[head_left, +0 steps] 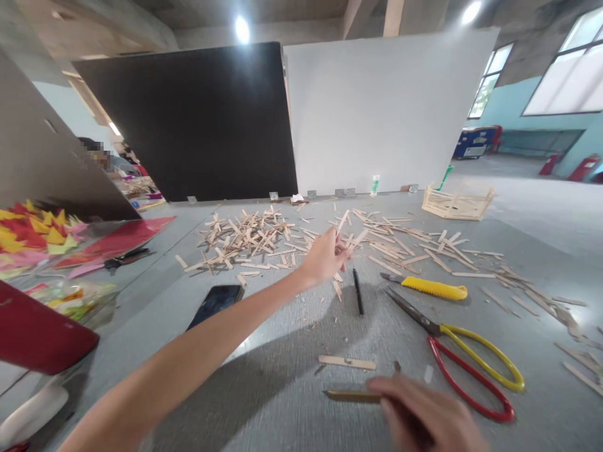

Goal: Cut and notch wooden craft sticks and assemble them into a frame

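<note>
My left hand is stretched forward over the table, its fingers closed on wooden sticks that point up and away. Near the bottom edge, my right hand is blurred, with its fingers at the end of a thin brownish pen-like tool; whether it grips the tool is unclear. Just beyond that tool lies a flat wooden stick piece. A black pen rests between the two hands. Loose wooden sticks form a pile left of my left hand, and more sticks are scattered to its right.
Scissors and a yellow cutter lie right of the black pen. A phone is beside my left forearm. A stick frame stands back right, near a glue bottle. Upright black and white panels stand behind; a person is far left.
</note>
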Demonstrator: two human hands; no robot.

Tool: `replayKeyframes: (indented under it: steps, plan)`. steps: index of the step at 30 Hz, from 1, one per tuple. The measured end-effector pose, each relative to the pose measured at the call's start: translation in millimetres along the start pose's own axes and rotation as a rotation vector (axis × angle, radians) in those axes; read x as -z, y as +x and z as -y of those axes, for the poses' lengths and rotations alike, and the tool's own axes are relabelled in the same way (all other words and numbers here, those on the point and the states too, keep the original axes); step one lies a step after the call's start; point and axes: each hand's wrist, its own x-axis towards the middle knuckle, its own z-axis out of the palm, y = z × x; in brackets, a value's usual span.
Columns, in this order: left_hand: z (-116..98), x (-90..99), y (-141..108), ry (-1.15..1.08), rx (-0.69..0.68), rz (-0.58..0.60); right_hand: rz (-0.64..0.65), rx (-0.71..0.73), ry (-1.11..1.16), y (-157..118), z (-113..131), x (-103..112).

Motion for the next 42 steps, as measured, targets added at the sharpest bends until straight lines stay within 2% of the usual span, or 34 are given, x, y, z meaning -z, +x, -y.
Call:
replayKeyframes:
  steps: [3, 5, 9, 12, 15, 19, 21, 23, 28, 33, 42]
  plan:
    - [-2.7, -8.0, -55.5, -0.13, 0.013, 0.039, -0.118, -0.237, 0.128, 4.4, -0.8, 4.4]
    - [-0.7, -16.9, -94.0, -0.186, 0.047, 0.053, -0.17, -0.327, 0.175, 9.8, -1.7, 6.3]
    - [5.8, -34.0, -154.9, -0.181, 0.142, 0.083, -0.135, -0.389, 0.206, 26.8, -1.9, 10.8]
    - [10.6, -41.8, -177.1, -0.116, 0.163, 0.095, -0.036, -0.355, 0.176, 41.1, -1.0, 12.5]
    - [14.6, -45.2, -182.3, -0.027, 0.163, 0.048, -0.002, -0.351, 0.103, 48.8, -1.7, 8.3]
    - [14.8, -41.2, -183.8, 0.029, 0.161, 0.017, -0.013, -0.308, 0.082, 43.1, -5.7, -0.4]
    - [12.2, -36.8, -186.6, 0.014, 0.102, 0.024, -0.04, -0.313, 0.087, 37.6, -7.9, -1.7]
    - [9.9, -33.6, -188.8, -0.024, 0.046, -0.023, -0.089, -0.349, 0.118, 33.8, -9.6, -1.0]
    - [14.9, -35.9, -186.0, -0.09, 0.089, -0.039, -0.189, -0.409, 0.252, 33.4, -13.8, 1.0]
    - [21.7, -35.9, -181.4, -0.194, 0.077, -0.005, -0.197, -0.405, 0.283, 32.4, -14.1, -0.8]
    - [14.5, -25.5, -179.5, -0.233, 0.117, -0.03, -0.182, -0.383, 0.251, 34.3, -11.6, 3.4]
